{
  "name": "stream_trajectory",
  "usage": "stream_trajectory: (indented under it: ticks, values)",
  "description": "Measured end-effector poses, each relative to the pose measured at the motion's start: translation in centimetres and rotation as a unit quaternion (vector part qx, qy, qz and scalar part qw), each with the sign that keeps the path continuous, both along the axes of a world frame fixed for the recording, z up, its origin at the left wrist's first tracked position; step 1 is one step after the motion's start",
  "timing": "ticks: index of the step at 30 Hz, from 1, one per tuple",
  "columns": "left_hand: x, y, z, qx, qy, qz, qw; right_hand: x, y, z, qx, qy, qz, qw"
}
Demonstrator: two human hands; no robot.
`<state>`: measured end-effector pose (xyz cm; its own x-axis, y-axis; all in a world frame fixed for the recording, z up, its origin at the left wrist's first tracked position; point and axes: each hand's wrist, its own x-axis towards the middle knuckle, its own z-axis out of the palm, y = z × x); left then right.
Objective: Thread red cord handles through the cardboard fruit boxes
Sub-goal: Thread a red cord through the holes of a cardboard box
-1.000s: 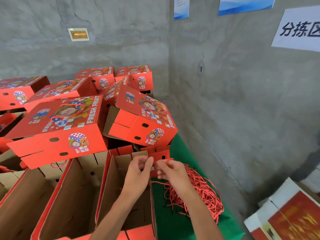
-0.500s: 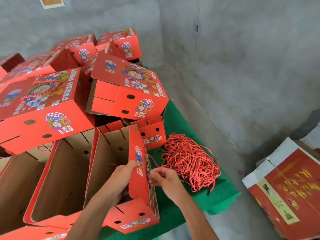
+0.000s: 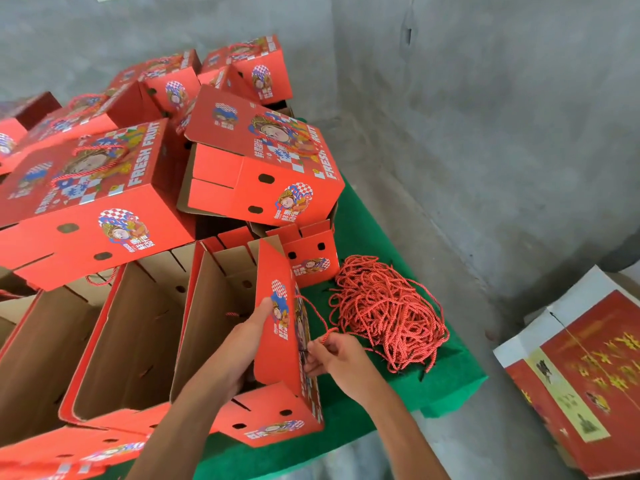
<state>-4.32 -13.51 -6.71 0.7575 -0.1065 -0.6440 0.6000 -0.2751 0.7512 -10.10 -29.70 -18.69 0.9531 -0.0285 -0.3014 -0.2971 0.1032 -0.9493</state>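
Note:
An open red cardboard fruit box point(image 3: 277, 393) stands on its side on the green table point(image 3: 440, 389), its brown inside facing left. My left hand point(image 3: 242, 344) reaches inside it, thumb pressed on the printed red top panel. My right hand point(image 3: 332, 355) is outside that panel and pinches one red cord point(image 3: 317, 315), which runs up to the panel's face. A tangled heap of red cords point(image 3: 388, 317) lies on the green cloth just right of my right hand.
More open boxes point(image 3: 114, 344) stand in a row to the left. Finished red boxes point(image 3: 93, 199) with cord handles are stacked behind. A flattened red and white carton point(image 3: 581, 368) leans at the right by the concrete wall. The table edge is near my arms.
The view has tilted down. Both hands moved from the box's far top flap to its printed panel, and my right hand now has a cord running from that panel.

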Motion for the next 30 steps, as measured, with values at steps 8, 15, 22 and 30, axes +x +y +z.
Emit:
stream_trajectory:
  ticks: [8,15,22,30]
  values:
    - [-0.7,-0.1,0.1,-0.040,0.044,-0.042,0.997,0.3,0.2,0.2,-0.099,-0.019,0.001,0.995]
    - [0.5,-0.5,0.4,0.013,0.082,-0.072,0.994,0.5,1.3,0.0,-0.123,-0.045,-0.009,0.991]
    - [0.4,-2.4,0.4,0.248,-0.017,-0.312,0.917,1.2,3.3,-0.8,-0.132,-0.048,0.004,0.990]
    - [0.8,-2.2,-0.6,0.212,0.012,-0.247,0.945,0.9,4.8,-1.3,-0.102,-0.047,-0.105,0.988]
